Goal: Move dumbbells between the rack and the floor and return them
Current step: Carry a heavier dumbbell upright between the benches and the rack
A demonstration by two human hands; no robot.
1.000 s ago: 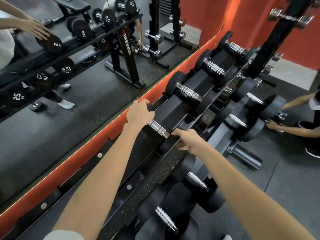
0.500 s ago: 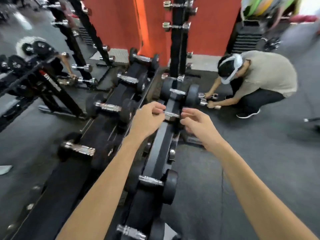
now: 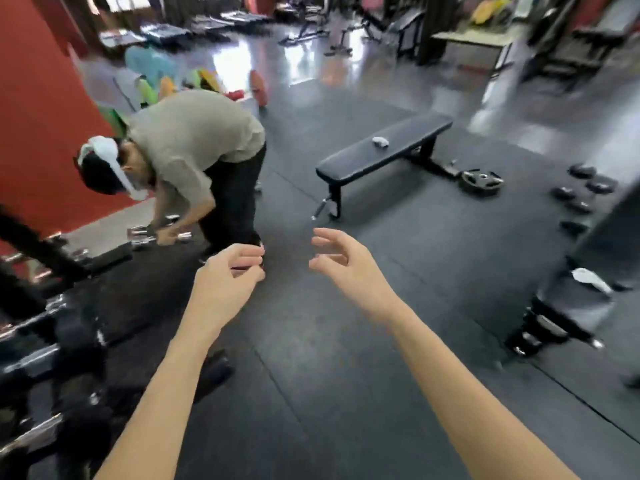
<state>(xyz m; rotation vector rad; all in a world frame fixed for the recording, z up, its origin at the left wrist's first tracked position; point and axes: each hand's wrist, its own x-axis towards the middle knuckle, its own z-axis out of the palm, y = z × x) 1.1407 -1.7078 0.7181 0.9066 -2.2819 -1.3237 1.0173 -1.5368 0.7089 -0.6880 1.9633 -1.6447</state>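
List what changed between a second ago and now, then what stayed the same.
The view has swung right, away from the dumbbell rack toward the open floor. Both hands left the rack: the left hand and right hand now hover over the floor, curled and empty. The other person has risen from a crouch to a bend. Unchanged: that person still handles small chrome dumbbells.

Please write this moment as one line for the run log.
left hand: empty, half-curled | right hand: empty, open | dumbbell rack: at left | floor: bare below hands
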